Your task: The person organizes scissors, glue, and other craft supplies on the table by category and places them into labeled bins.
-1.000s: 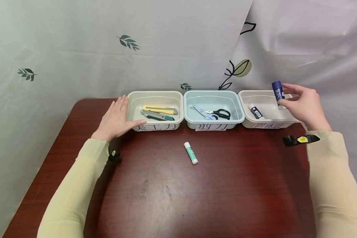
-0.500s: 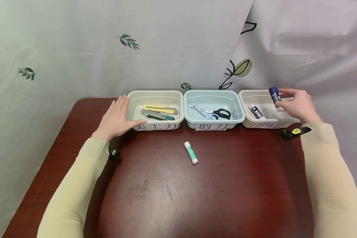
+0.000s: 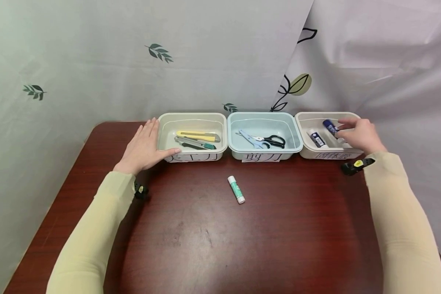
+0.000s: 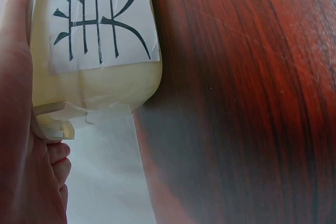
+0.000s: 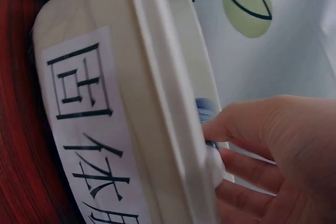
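In the head view my right hand [image 3: 360,134] reaches into the right cream bin [image 3: 304,153]. Its thumb and fingers pinch a glue stick with a dark blue cap [image 3: 330,126], tilted and low in the bin. The right wrist view shows the thumb [image 5: 223,121] on this stick, partly hidden behind the bin's rim. Beside it lies another blue-and-white glue stick [image 3: 317,139]. My left hand [image 3: 141,145] rests with straight fingers along the left side of the left cream bin [image 3: 220,149], its thumb on the front rim. A green-and-white glue stick [image 3: 236,189] lies on the table.
Yellow and grey utility knives [image 3: 196,136] lie in the left bin. Between the cream bins stands a light blue bin [image 3: 233,147] holding two pairs of scissors [image 3: 273,141]. Paper labels [image 3: 262,157] mark the fronts. A pale curtain [image 3: 206,61] hangs behind the table [image 3: 206,237].
My right hand has moved left and down, bringing the blue-capped glue stick from above the right bin to inside it. The left hand stays in place.
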A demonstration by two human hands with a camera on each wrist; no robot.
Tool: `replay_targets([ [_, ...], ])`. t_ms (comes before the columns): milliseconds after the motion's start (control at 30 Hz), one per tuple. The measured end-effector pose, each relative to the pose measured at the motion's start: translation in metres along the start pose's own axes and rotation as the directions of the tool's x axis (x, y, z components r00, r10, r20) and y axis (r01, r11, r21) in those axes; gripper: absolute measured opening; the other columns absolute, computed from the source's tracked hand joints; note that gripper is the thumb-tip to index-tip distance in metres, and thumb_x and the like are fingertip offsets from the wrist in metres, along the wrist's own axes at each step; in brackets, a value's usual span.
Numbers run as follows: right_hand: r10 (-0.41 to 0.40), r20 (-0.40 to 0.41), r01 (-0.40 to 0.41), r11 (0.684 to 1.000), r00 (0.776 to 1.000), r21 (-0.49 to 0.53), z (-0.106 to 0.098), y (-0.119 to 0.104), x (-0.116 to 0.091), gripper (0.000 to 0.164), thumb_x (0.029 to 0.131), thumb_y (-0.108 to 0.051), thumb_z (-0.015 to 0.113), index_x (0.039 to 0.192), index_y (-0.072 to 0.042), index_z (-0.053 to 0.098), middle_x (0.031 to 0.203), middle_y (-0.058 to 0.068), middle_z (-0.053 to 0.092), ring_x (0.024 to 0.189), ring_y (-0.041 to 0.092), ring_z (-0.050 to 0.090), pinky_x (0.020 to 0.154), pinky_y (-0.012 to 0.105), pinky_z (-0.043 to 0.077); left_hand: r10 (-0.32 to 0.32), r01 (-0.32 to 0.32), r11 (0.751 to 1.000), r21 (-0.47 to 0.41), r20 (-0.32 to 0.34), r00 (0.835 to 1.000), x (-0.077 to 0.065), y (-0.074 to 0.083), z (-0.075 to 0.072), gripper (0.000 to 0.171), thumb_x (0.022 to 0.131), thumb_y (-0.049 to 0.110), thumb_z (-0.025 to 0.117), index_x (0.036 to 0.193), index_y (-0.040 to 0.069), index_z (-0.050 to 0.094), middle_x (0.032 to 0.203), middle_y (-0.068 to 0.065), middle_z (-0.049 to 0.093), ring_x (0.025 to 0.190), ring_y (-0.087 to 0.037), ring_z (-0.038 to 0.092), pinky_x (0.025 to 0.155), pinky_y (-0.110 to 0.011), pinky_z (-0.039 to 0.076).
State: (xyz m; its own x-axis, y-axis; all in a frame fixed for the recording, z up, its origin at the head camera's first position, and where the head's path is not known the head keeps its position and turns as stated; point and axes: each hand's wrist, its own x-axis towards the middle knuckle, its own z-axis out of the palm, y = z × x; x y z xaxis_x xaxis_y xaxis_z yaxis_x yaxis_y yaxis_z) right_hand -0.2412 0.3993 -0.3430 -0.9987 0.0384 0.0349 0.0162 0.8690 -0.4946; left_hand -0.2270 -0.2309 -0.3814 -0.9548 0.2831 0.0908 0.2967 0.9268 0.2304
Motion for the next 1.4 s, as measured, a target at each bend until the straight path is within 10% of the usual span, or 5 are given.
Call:
replay_targets([
  [500,0.006,0.024,-0.006,1.0,1.0,0.02,0.001,-0.003,-0.002,0.06,0.097,-0.03,0.069,0.142,0.007,0.054,0.127,0.032,0.061,0.125,0.049,0.049,0.099,0.058,0.04,-0.003,0.003,1.0,0.006,0.002,1.0,-0.001,0.001,-0.001,0.123,0.087,0.08,0.054,0.159,-0.008,0.009,0.165,-0.027,0.011,0.153,-0.037,0.009,0.124,-0.047,0.003],
  [700,-0.016,-0.01,0.016,1.0,1.0,-0.01,-0.001,-0.007,-0.004,0.06,0.097,-0.035,0.069,0.141,0.004,0.057,0.126,0.029,0.064,0.093,0.01,0.07,0.09,0.046,0.046,-0.003,0.003,1.0,0.002,0.001,1.0,-0.001,0.001,0.0,0.123,0.086,0.08,0.054,0.159,-0.008,0.01,0.165,-0.027,0.011,0.153,-0.037,0.009,0.124,-0.047,0.004],
  [900,-0.027,-0.047,0.028,0.999,0.999,0.024,-0.004,-0.02,-0.008,0.061,0.095,-0.039,0.071,0.142,-0.001,0.059,0.126,0.026,0.066,0.07,-0.026,0.044,0.073,0.02,0.043,0.002,-0.002,1.0,0.0,-0.006,1.0,0.0,0.0,0.001,0.122,0.087,0.079,0.054,0.159,-0.009,0.01,0.165,-0.027,0.012,0.153,-0.037,0.009,0.124,-0.048,0.004],
  [1400,-0.115,-0.107,0.125,0.988,0.988,0.092,-0.009,-0.067,-0.026,0.056,0.094,-0.037,0.073,0.139,-0.004,0.063,0.125,0.021,0.067,0.077,-0.025,0.05,0.07,0.008,0.041,0.001,-0.001,1.0,0.018,-0.009,1.0,0.0,-0.001,0.001,0.123,0.086,0.08,0.054,0.159,-0.009,0.01,0.165,-0.027,0.012,0.153,-0.037,0.009,0.124,-0.048,0.005],
])
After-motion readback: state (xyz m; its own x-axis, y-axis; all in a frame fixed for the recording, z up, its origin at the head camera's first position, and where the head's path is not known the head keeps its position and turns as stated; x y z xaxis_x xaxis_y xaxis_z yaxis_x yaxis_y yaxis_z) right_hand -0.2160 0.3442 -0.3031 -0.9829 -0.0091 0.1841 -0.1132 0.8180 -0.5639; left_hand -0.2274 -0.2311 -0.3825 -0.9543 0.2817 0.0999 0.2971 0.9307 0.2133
